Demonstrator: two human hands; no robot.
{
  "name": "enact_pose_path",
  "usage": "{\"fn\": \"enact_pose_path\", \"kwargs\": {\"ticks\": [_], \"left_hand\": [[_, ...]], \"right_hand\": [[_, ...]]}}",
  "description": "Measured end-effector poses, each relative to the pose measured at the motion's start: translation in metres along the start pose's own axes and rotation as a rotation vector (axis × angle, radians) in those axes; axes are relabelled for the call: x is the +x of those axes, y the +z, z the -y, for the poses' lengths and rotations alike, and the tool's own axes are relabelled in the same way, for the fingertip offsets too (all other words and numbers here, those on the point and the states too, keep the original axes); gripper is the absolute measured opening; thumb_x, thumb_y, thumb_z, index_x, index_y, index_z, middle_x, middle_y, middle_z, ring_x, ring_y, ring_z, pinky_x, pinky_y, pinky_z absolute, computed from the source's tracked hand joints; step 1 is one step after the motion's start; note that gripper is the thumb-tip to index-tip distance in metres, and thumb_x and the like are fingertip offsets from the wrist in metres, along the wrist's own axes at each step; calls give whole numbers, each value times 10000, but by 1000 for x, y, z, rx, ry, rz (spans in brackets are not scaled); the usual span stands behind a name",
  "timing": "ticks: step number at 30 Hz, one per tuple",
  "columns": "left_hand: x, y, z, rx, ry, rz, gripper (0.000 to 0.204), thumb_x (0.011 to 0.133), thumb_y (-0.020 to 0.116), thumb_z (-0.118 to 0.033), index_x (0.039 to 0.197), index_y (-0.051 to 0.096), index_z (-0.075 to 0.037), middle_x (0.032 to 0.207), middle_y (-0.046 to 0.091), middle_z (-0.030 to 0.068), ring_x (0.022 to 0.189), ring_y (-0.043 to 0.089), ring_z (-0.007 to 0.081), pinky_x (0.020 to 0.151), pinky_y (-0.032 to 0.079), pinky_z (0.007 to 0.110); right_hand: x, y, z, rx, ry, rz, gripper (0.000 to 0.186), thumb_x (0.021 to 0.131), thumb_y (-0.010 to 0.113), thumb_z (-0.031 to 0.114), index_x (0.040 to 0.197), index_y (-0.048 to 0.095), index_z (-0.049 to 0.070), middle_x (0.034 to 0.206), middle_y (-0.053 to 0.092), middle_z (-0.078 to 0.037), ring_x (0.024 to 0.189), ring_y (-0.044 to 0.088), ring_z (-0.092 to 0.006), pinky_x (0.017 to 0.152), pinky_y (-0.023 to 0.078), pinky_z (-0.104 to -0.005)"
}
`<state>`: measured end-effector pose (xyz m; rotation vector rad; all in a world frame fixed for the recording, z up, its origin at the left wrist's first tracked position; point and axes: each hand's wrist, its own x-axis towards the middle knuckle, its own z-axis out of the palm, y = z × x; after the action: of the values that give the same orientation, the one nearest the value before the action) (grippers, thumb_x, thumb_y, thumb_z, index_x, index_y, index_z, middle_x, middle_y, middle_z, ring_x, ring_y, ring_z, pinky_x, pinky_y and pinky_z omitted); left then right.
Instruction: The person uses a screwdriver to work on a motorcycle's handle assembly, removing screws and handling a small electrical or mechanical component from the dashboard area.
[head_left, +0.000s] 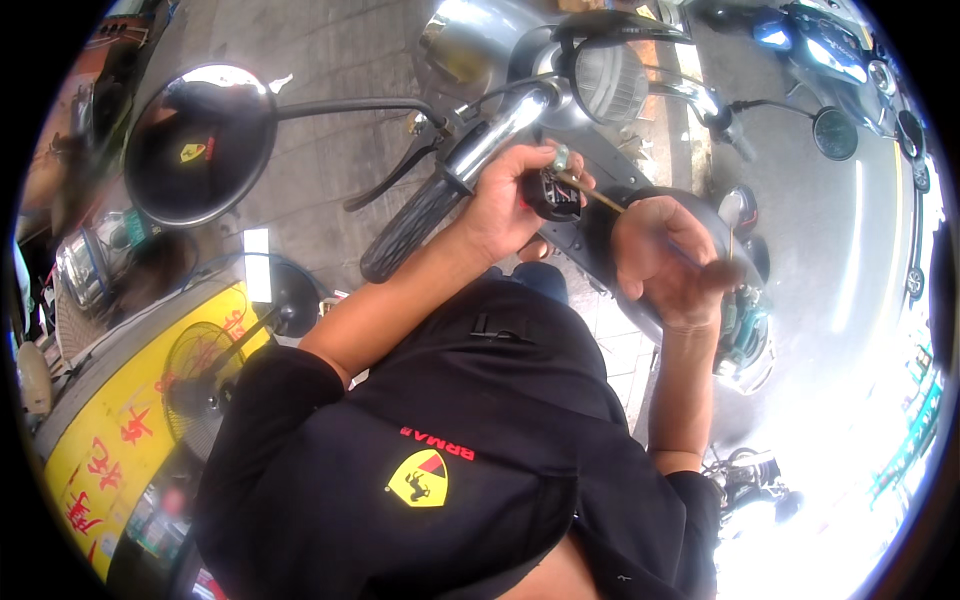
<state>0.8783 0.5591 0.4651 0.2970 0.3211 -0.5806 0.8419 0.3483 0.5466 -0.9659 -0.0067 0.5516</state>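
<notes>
Beside the motorcycle's handlebar, my left hand point(505, 200) is closed around a small black housing point(555, 195), which looks like a handlebar switch, with its inner parts showing. A small pale greenish piece point(561, 157) sits at my left fingertips. From there a thin brass-coloured rod point(600, 196) slants down to the right, reaching the fingers of my right hand point(668, 255). My right hand is curled and smeared by motion, so its exact grip on the rod is hard to make out. The black ribbed handlebar grip point(415, 228) lies left of my left wrist.
A round mirror point(200, 145) juts out at left, above a brake lever point(395, 175). The round headlight point(610, 82) is ahead. A standing fan point(205, 375) and a yellow sign point(110, 450) are at lower left. Another motorcycle point(830, 60) stands at far right.
</notes>
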Motion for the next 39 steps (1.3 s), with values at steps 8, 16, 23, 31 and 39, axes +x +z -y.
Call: {"fn": "enact_pose_path", "kwargs": {"ticks": [8, 16, 23, 31, 39], "left_hand": [[-3, 5, -2, -16, -31, -54, 196, 945, 509, -147, 1078, 522, -5, 1056, 640, 183, 1002, 648, 373, 840, 544, 495], [-4, 0, -3, -35, -69, 17, 256, 948, 513, -168, 1138, 506, 4, 1093, 631, 167, 1059, 635, 347, 937, 501, 466], [-2, -4, -4, 7, -65, 22, 270, 932, 515, -151, 1134, 541, 25, 1141, 625, 192, 1081, 622, 330, 1004, 479, 468], [-4, -6, -5, 55, -62, 33, 257, 933, 502, -157, 1128, 548, 3, 1122, 619, 148, 1092, 601, 276, 1034, 440, 433], [-3, -12, -7, 104, -91, 64, 245, 939, 502, -169, 1115, 555, -7, 1118, 607, 118, 1087, 588, 239, 1019, 432, 403]], "right_hand": [[22, 17, -11, -65, -126, -221, 597, 887, 661, 526, 1117, 556, -15, 839, 576, -46, 696, 550, -95, 620, 443, -221], [47, 25, -28, -486, -57, -500, 180, 945, 655, 150, 1018, 587, 0, 857, 668, -69, 727, 617, -101, 709, 498, -238], [56, 9, -37, -156, -142, -492, 159, 950, 637, 124, 1007, 543, 9, 829, 680, -92, 722, 622, -112, 671, 484, -240], [59, 15, -38, -296, -162, -502, 187, 924, 684, 150, 989, 565, 21, 843, 696, -83, 739, 628, -96, 653, 457, -220], [60, 22, -42, -294, -176, -571, 177, 943, 651, 140, 991, 553, 0, 848, 699, -112, 744, 654, -126, 676, 485, -236]]}}
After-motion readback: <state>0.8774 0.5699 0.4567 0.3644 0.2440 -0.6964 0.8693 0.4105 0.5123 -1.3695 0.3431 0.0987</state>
